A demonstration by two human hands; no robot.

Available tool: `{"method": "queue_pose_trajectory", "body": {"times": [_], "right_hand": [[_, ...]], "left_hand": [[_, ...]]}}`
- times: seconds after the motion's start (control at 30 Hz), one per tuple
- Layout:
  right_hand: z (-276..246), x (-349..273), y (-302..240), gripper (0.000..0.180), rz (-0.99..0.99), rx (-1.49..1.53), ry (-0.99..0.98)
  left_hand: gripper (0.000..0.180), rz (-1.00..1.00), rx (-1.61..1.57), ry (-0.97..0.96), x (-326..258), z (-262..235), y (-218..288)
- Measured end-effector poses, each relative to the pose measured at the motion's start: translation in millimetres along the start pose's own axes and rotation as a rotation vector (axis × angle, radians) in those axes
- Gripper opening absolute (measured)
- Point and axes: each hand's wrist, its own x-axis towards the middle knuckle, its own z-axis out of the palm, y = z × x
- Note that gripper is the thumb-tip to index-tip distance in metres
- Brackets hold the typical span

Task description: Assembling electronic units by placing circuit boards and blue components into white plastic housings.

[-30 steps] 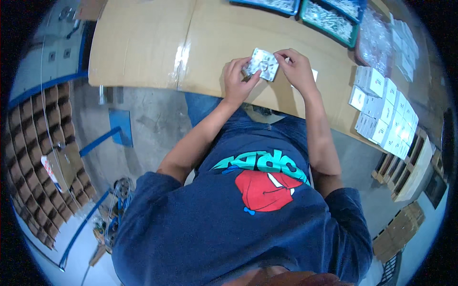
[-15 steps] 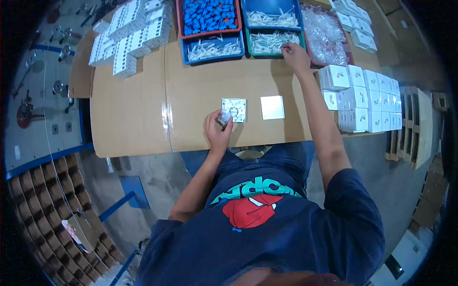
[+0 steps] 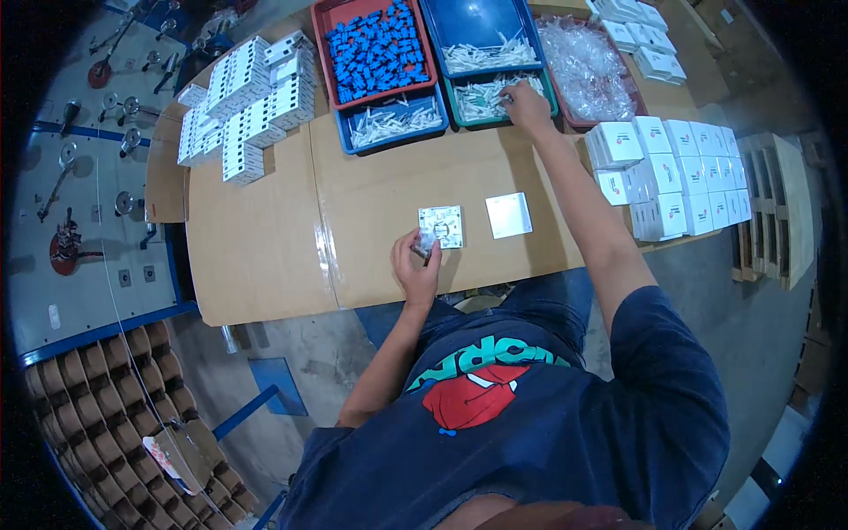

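Note:
My left hand (image 3: 417,269) rests on the cardboard tabletop, thumb and fingers closed round a small clear, shiny piece (image 3: 426,245). That piece overlaps the lower left corner of a white square plate with cut-outs (image 3: 448,225). To the right lies a plain white square plate (image 3: 509,215), touched by neither hand. Reaching far forward, my right hand (image 3: 528,108) is over a green tray (image 3: 551,108) of thin white pieces (image 3: 479,102). Its fingertips are pinched together at the pieces; what they hold is too small to make out.
Blue pieces (image 3: 375,53) fill a red tray. Blue trays (image 3: 473,22) hold more white pieces. Clear plastic wrappers (image 3: 583,66) lie in a dark red tray. White boxes (image 3: 680,177) are stacked at right, white slotted blocks (image 3: 238,84) at left. A pallet (image 3: 777,212) stands beyond.
The whole view has shifted and tilted a little. My right hand has moved slightly left within the green tray. My left hand keeps its place at the cut-out plate's corner.

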Motion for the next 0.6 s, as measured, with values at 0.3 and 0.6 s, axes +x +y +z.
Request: {"method": "queue_pose_trajectory", "body": {"times": [0.3,0.6], "right_hand": [[-2,-2,2,0.015,0.005,0.016,0.038],[-17,-15,-14,0.014,0.004,0.100,0.047]], "left_hand": [[0.040,0.025,-0.008,0.025,1,0,3],[0.040,0.037,0.030,0.022,1,-3,4]]}}
